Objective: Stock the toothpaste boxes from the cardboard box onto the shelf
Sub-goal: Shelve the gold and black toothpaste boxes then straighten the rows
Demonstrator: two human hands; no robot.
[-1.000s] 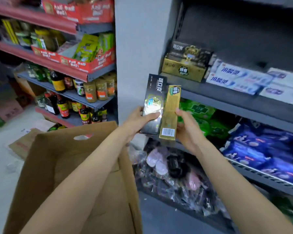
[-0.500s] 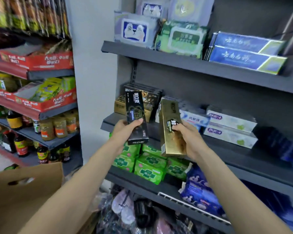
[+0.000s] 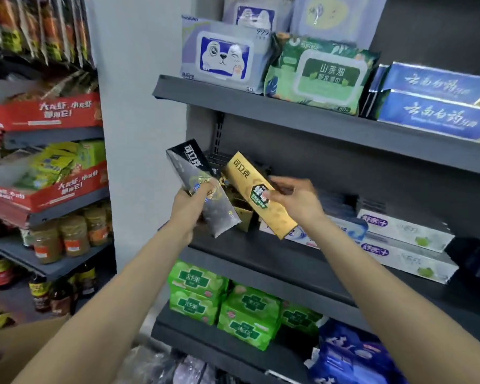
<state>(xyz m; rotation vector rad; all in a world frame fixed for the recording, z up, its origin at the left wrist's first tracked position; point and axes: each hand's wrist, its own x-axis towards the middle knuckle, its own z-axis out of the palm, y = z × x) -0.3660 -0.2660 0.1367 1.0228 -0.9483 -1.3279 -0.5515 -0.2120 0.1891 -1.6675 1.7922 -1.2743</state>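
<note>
A pale wall pillar (image 3: pixel 139 134) stands between dark grey metal shelving (image 3: pixel 302 112) and red-trimmed grocery racks (image 3: pixel 53 139).

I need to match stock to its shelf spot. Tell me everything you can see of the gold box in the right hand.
The gold box is a long, slim carton, seemingly glossy card, with white characters near its upper end and a dark hexagonal label at mid-length. It looks closed and undented. It tilts, upper end up-left, in front of the middle shelf. The right hand grips its middle.
</note>
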